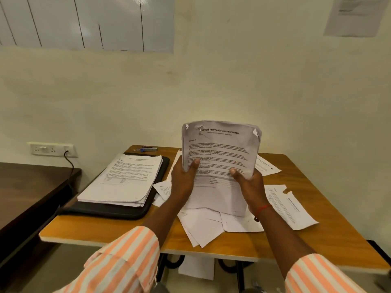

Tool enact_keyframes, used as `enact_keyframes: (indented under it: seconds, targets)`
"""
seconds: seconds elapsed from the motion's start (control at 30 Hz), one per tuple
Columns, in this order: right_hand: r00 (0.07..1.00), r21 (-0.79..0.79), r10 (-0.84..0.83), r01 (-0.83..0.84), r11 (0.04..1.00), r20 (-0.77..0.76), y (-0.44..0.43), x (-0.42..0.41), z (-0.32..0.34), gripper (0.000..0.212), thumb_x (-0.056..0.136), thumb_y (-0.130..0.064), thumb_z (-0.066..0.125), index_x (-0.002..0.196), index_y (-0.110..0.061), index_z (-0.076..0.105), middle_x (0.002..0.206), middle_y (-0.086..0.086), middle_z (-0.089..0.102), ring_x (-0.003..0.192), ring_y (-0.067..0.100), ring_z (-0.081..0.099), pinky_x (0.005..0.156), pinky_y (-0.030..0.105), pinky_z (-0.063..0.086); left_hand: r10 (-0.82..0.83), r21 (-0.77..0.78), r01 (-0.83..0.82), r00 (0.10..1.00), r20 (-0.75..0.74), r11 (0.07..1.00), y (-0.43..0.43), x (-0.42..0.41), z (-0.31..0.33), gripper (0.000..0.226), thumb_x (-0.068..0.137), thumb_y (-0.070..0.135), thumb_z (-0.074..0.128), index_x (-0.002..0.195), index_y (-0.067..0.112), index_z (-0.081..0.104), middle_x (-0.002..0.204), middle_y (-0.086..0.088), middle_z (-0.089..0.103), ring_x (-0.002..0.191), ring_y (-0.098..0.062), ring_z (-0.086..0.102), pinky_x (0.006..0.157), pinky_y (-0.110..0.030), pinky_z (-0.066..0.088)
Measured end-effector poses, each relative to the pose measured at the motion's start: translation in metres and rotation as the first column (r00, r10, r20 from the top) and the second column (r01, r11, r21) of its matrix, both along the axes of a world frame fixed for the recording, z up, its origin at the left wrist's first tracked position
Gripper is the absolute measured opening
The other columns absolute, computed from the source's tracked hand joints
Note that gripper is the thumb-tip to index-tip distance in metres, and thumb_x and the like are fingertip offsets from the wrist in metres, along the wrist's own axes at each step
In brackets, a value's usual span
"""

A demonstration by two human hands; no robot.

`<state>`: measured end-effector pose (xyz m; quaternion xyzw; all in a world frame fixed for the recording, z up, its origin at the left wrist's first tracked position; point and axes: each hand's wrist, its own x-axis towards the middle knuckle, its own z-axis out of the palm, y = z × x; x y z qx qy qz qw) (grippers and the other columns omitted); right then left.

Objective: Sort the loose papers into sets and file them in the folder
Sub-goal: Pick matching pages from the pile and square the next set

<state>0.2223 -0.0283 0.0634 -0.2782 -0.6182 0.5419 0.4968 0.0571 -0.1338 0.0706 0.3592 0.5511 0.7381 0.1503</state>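
Note:
A set of printed papers, headed "Sample Internship Documentation", stands upright above the table, curled at the top corners. My left hand grips its left edge and my right hand grips its lower right, thumbs on the front page. To the left a black folder lies flat with a thick stack of sorted papers on it. Loose sheets lie scattered under my hands, and more loose pages spread to the right.
The wooden table stands against a cream wall. A blue stapler lies at its back edge. A dark desk is on the left under a wall socket. One sheet lies on the floor below the table.

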Motion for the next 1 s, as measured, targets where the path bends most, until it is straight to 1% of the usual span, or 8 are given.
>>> enact_keyframes:
  seconds: [0.07,0.23,0.37,0.6,0.77,0.83,0.93,1.0]
  targets:
    - [1.0,-0.026,0.0,0.0,1.0,-0.011,0.002,0.001,-0.002,0.039,0.087,-0.02,0.077,0.124,-0.015,0.065,0.111,-0.001,0.074,0.099,0.016,0.071,0.081,0.031,0.061,-0.01,0.025,0.01,1.0,0.01,1.0,0.0,0.001,0.0,0.034,0.096,0.036,0.064,0.127,0.022,0.059,0.109,0.008,0.073,0.092,-0.005,0.073,0.067,-0.019,0.057]
    - [0.999,-0.079,0.031,-0.028,0.997,0.034,0.003,-0.001,-0.024,0.044,0.084,-0.025,0.08,0.125,-0.021,0.065,0.114,-0.003,0.074,0.106,0.018,0.07,0.091,0.044,0.059,-0.034,-0.075,0.039,0.998,0.056,0.996,0.001,0.001,-0.023,0.023,0.092,0.038,0.07,0.113,0.032,0.063,0.11,0.005,0.074,0.096,-0.017,0.074,0.074,-0.029,0.062]
    - [0.997,-0.081,0.026,-0.02,0.996,0.072,0.0,-0.002,-0.032,0.041,0.085,-0.025,0.08,0.123,-0.021,0.066,0.113,-0.003,0.074,0.105,0.017,0.069,0.09,0.041,0.059,-0.039,-0.15,0.042,0.999,0.025,0.988,0.003,-0.002,-0.039,0.025,0.09,0.039,0.072,0.112,0.035,0.062,0.112,0.005,0.073,0.099,-0.017,0.072,0.081,-0.035,0.062]
    - [0.993,-0.072,0.004,0.005,0.997,0.12,-0.002,0.001,-0.04,0.034,0.088,-0.027,0.076,0.12,-0.025,0.065,0.114,-0.003,0.071,0.104,0.015,0.067,0.087,0.035,0.058,-0.091,-0.231,0.087,0.996,-0.008,0.969,-0.002,0.001,-0.055,0.033,0.088,0.044,0.07,0.117,0.035,0.059,0.114,0.008,0.07,0.1,-0.014,0.07,0.077,-0.025,0.06]
    - [0.99,-0.036,0.025,-0.02,0.999,0.138,0.004,0.006,-0.033,0.04,0.087,-0.027,0.077,0.125,-0.02,0.064,0.115,-0.003,0.072,0.104,0.015,0.068,0.082,0.026,0.057,-0.087,-0.208,0.067,0.992,-0.092,0.976,-0.006,-0.013,-0.02,0.036,0.093,0.044,0.066,0.124,0.028,0.057,0.109,0.013,0.07,0.093,-0.01,0.072,0.069,-0.021,0.059]
    - [0.983,-0.027,0.074,-0.071,0.997,0.165,0.007,0.008,-0.033,0.044,0.086,-0.029,0.078,0.127,-0.021,0.063,0.117,-0.003,0.072,0.107,0.018,0.068,0.087,0.032,0.058,-0.074,-0.163,0.058,0.993,-0.095,0.985,-0.007,-0.023,0.009,0.034,0.096,0.044,0.062,0.123,0.024,0.058,0.103,0.012,0.072,0.087,-0.009,0.074,0.064,-0.021,0.059]
    - [0.962,-0.046,0.186,-0.18,0.983,0.198,0.004,0.01,-0.034,0.046,0.085,-0.031,0.079,0.128,-0.024,0.063,0.118,-0.005,0.073,0.111,0.018,0.068,0.095,0.04,0.056,-0.04,-0.13,0.023,0.991,-0.127,0.991,-0.001,-0.04,0.055,0.041,0.094,0.058,0.059,0.118,0.025,0.061,0.103,0.001,0.075,0.089,-0.019,0.076,0.073,-0.039,0.063]
    - [0.957,-0.053,0.22,-0.213,0.976,0.188,-0.002,0.01,-0.034,0.043,0.086,-0.028,0.078,0.126,-0.025,0.064,0.117,-0.007,0.074,0.11,0.017,0.068,0.094,0.038,0.056,0.028,-0.13,-0.047,0.989,-0.145,0.99,0.003,-0.047,0.076,0.035,0.096,0.058,0.055,0.108,0.026,0.061,0.1,0.0,0.075,0.086,-0.019,0.075,0.071,-0.036,0.061]
